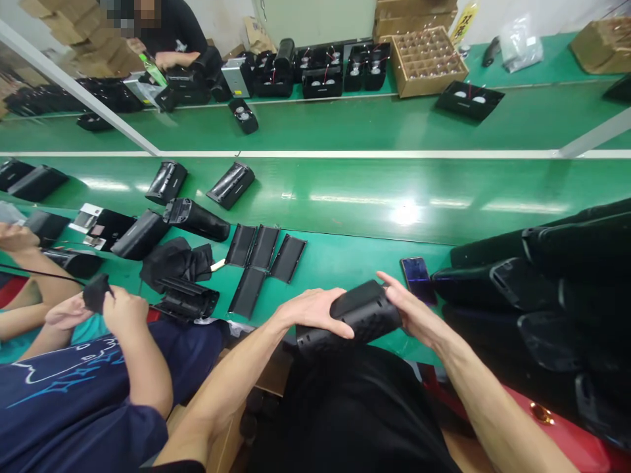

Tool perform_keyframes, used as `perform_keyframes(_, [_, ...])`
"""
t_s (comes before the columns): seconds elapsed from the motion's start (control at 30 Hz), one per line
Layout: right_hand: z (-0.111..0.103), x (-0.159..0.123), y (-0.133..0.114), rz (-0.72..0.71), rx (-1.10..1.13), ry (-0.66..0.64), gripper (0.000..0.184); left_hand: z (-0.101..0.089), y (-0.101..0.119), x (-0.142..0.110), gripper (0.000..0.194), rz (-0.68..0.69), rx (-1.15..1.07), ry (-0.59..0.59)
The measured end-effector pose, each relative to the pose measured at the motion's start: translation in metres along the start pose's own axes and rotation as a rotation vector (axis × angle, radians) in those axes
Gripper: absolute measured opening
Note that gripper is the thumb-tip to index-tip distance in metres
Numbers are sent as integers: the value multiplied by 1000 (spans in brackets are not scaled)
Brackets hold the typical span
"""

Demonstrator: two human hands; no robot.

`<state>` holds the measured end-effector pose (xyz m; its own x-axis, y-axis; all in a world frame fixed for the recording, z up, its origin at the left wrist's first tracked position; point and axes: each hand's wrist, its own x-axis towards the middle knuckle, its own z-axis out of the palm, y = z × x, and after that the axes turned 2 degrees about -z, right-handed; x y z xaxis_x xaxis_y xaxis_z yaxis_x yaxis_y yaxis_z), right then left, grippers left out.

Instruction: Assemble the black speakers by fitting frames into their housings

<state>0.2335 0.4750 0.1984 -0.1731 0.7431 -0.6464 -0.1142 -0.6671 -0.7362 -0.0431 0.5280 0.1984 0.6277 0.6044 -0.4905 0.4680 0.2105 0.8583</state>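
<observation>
Stretching from nine to three o'clock across the head view, a long, glossy green strip (365, 184) lies beyond the matte green table (345, 256). At three to four o'clock, a large pile of elongated black plastic casings (483, 282) looms. At eight o'clock sits a co-worker in a navy printed shirt (98, 407). Between one and two o'clock, a brown cardboard box with a grid of compartments (431, 85) stands on the far side.

At five o'clock, above the near edge of the table, is a matte black, angular plastic housing (367, 315), tilted with its right end higher. Four thin, rectangular black panels (263, 246) lie side by side on the table, between eight and nine o'clock.

The left grip (318, 309), at six o'clock, is clamped on the housing's left part, thumb across its near face. The right grip (409, 305), at four o'clock, touches the right end with one finger raised; whether it closes there I cannot tell, the other fingers being partly hidden. Just beside it, between three and four o'clock, lies a dark-screened phone (417, 277).
</observation>
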Motion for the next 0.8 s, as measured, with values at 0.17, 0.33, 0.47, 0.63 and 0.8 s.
perform_keyframes(0.17, [1, -29, 32, 45, 11, 43, 85, 1, -19, -28, 86, -60, -176, -15])
perform_keyframes(0.33, [-7, -51, 53, 146, 226, 25, 90, 18, -41, -56, 82, -136, -640, 78])
perform_keyframes(0.47, [-13, -55, 54, 83, 158, 17, 92, 37, -37, -57, 85, -116, -755, 174])
perform_keyframes(0.63, [-11, -62, 56, -51, -7, 107, 85, 43, -34, -61, 87, -90, -629, 224])
perform_keyframes(0.8, [-4, -60, 59, -20, 60, 212, 80, 48, -38, -52, 76, -113, -633, 294])
